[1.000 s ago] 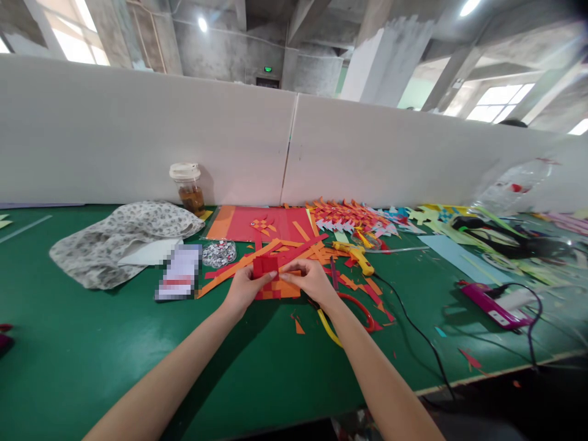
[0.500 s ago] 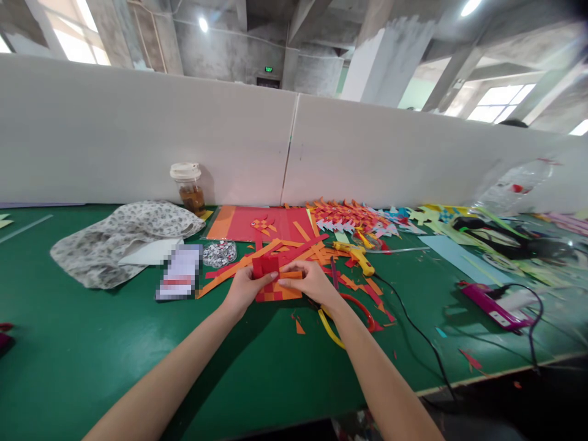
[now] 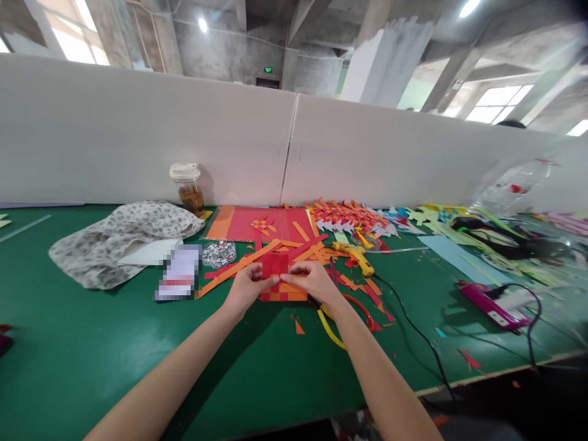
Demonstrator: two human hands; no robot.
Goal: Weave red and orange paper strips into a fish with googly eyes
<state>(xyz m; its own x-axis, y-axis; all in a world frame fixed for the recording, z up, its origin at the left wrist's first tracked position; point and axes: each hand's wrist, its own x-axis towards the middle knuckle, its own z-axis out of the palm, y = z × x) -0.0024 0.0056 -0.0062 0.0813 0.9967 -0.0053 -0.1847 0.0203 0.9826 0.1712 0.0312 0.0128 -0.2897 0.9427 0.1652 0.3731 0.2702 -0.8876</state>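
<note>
Between my two hands is a woven paper piece [image 3: 283, 295] of red and orange strips, checkered along its lower part, with plain red strips standing up at its top. My left hand [image 3: 248, 286] pinches its left side, thumb on the near face. From the right, my right hand [image 3: 312, 283] grips it in the same way, and the thumb tips almost meet at the middle. Loose orange and red paper strips [image 3: 248, 269] lie just behind. Scissors with red and yellow handles [image 3: 331, 331] rest partly hidden under my right forearm.
A yellow glue gun [image 3: 356, 254] with a black cord lies to the right, near a purple power strip [image 3: 491, 305]. Finished paper fish [image 3: 344, 217] are heaped at the partition. On the left are a phone [image 3: 180, 272], a bag of googly eyes [image 3: 219, 253], cloth [image 3: 119, 239] and a drink cup [image 3: 188, 187].
The woven piece has shifted slightly right and been straightened between my hands. My left fingers have moved along its left edge, and the thumbs are now closer together.
</note>
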